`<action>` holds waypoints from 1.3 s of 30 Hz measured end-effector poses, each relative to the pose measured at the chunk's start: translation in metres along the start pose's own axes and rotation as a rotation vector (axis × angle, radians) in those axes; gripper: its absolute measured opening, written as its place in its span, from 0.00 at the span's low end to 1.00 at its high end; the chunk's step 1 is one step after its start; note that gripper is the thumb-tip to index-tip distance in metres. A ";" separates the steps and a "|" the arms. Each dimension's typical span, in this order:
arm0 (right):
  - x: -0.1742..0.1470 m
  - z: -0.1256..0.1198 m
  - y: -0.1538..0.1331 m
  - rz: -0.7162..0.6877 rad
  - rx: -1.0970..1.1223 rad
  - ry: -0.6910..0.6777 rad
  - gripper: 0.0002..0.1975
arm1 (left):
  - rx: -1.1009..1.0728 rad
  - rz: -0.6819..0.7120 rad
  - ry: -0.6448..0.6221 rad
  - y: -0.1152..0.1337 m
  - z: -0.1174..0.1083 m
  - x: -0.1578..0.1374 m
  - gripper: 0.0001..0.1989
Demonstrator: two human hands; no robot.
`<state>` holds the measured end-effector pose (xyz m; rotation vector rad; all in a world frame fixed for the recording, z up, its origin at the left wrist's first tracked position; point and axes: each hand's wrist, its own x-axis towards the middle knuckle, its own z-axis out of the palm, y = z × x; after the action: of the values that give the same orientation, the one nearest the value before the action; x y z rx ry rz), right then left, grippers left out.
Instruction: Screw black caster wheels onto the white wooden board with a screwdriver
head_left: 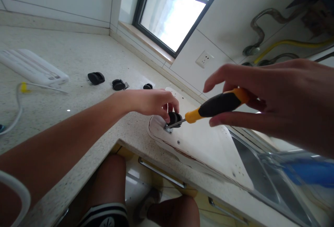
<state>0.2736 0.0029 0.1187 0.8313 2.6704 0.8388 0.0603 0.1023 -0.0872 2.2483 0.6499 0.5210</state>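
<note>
My left hand [153, 102] pinches a black caster wheel [175, 120] with its fingertips, near the corner of a white board [206, 140]. The caster's metal plate [169, 129] rests on the board. In my right hand [284, 102] is a yellow and black screwdriver [219, 104], its handle between the thumb and the curled fingers while the index finger is lifted off. The screwdriver's shaft slants down to the left, and its tip meets the caster's plate. Any screw under the tip is too small to make out.
Behind my left arm lie more black casters, one at the left [96, 78], one in the middle [119, 84] and one near the board [148, 86]. A white power bank [33, 67] with a cable is at far left. A metal sink [250, 161] lies right of the board.
</note>
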 end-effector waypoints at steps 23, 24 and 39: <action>-0.004 -0.004 0.000 0.019 -0.010 0.082 0.25 | 0.038 0.007 -0.013 0.005 -0.001 0.001 0.16; -0.004 -0.003 -0.001 0.031 -0.055 0.095 0.28 | 0.046 0.007 -0.010 0.005 -0.001 0.001 0.15; -0.005 -0.005 -0.001 -0.018 -0.056 0.031 0.31 | 0.071 0.000 0.002 0.005 -0.001 0.002 0.16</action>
<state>0.2751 -0.0029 0.1222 0.7868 2.6638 0.9246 0.0628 0.1003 -0.0825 2.3141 0.6787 0.5075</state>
